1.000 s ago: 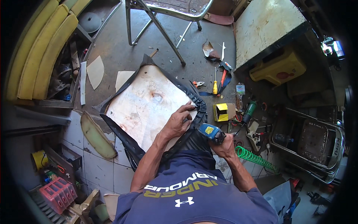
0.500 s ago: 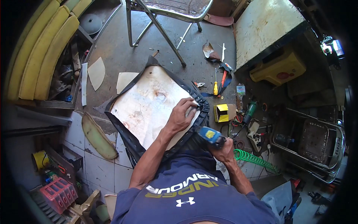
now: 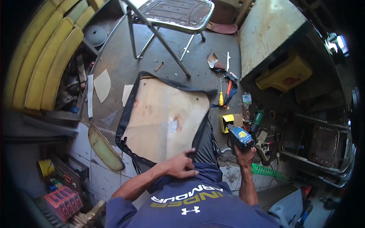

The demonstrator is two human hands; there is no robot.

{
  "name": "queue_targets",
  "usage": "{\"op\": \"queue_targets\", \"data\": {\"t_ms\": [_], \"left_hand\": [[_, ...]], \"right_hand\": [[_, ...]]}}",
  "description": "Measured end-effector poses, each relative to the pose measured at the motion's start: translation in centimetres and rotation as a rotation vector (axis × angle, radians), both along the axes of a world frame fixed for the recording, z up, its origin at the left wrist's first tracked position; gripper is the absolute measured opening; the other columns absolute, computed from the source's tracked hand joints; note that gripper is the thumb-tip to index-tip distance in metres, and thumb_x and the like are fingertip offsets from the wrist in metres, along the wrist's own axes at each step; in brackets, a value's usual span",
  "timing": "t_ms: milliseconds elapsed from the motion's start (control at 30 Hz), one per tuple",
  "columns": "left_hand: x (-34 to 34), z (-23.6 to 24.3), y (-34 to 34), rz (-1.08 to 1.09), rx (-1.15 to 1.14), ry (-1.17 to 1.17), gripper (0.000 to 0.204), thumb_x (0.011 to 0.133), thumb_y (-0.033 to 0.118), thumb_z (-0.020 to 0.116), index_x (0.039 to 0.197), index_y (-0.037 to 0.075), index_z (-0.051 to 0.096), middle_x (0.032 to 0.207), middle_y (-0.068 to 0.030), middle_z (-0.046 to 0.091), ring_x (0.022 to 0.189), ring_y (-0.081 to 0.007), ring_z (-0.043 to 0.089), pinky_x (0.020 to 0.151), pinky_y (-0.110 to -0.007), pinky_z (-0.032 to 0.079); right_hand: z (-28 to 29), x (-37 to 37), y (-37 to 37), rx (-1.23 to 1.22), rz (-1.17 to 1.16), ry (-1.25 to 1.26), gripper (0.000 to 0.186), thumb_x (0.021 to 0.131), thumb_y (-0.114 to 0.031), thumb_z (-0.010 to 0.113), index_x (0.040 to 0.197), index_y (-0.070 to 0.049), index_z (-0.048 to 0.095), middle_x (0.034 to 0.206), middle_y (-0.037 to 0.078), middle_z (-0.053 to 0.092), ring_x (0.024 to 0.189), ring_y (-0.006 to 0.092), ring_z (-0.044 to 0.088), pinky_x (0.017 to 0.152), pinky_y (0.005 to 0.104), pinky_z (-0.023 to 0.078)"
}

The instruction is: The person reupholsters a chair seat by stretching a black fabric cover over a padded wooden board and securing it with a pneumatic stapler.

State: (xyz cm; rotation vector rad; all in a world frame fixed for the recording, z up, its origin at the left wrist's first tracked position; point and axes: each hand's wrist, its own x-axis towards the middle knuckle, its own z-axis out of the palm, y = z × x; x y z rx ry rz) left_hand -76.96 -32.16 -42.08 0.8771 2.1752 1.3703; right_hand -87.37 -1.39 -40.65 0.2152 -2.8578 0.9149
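Where the floor meets the left wall, we list yellow cushions (image 3: 45, 60) stacked on end, and below them a red crate (image 3: 61, 201). At centre we record a pale seat board (image 3: 163, 117) edged in black cover material (image 3: 127, 114), lying flat on the floor; our left hand (image 3: 180, 166) presses on its near edge, fingers curled over the black cover. Beyond stands a metal folding chair (image 3: 175, 15). Further right, our right hand (image 3: 243, 155) is closed around a blue pneumatic stapler (image 3: 239, 137), held clear of the board, above a green coiled hose (image 3: 268, 171).
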Motion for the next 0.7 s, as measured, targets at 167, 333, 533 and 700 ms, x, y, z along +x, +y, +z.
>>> {"op": "queue_targets", "data": {"t_ms": [167, 333, 533, 700], "left_hand": [[-5.9, 1.1, -1.5, 0.944, 0.044, 0.212, 0.018, 0.092, 0.018, 0.072, 0.090, 0.000, 0.071, 0.080, -0.0135, 0.070, 0.070, -0.0231, 0.068, 0.064, -0.034, 0.053], [-12.1, 0.8, 4.3, 0.855, -0.443, 0.244, 0.047, 0.083, 0.022, 0.078, 0.121, 0.001, 0.060, 0.117, -0.0184, 0.057, 0.113, -0.0350, 0.053, 0.096, -0.046, 0.043], [-3.8, -1.6, 4.1, 0.801, -0.326, 0.396, 0.045, 0.073, 0.011, 0.073, 0.116, 0.004, 0.060, 0.112, -0.0154, 0.057, 0.108, -0.0349, 0.053, 0.093, -0.046, 0.042], [-2.1, 1.2, 3.9, 0.765, -0.371, 0.270, 0.036, 0.079, 0.023, 0.076, 0.106, 0.005, 0.061, 0.098, -0.0127, 0.057, 0.093, -0.0322, 0.058, 0.081, -0.044, 0.047]], "right_hand": [[1.0, -0.4, -1.0, 0.011, -0.108, -0.280, 0.045, 0.075, -0.036, 0.082, 0.102, -0.001, 0.075, 0.094, 0.021, 0.076, 0.088, 0.0403, 0.074, 0.082, 0.0493, 0.056], [1.0, -0.6, -1.5, 0.003, -0.039, -0.205, 0.031, 0.079, -0.025, 0.082, 0.094, 0.000, 0.074, 0.082, 0.019, 0.075, 0.082, 0.0364, 0.076, 0.072, 0.0450, 0.057], [-1.1, -0.1, 0.7, -0.120, -0.066, -0.196, 0.030, 0.078, -0.023, 0.082, 0.091, 0.002, 0.073, 0.080, 0.018, 0.074, 0.077, 0.0344, 0.075, 0.072, 0.0444, 0.056], [-0.8, 0.0, 0.9, -0.068, -0.118, -0.264, 0.028, 0.077, -0.023, 0.082, 0.086, 0.002, 0.073, 0.077, 0.017, 0.074, 0.075, 0.0337, 0.075, 0.071, 0.0434, 0.056]]}}
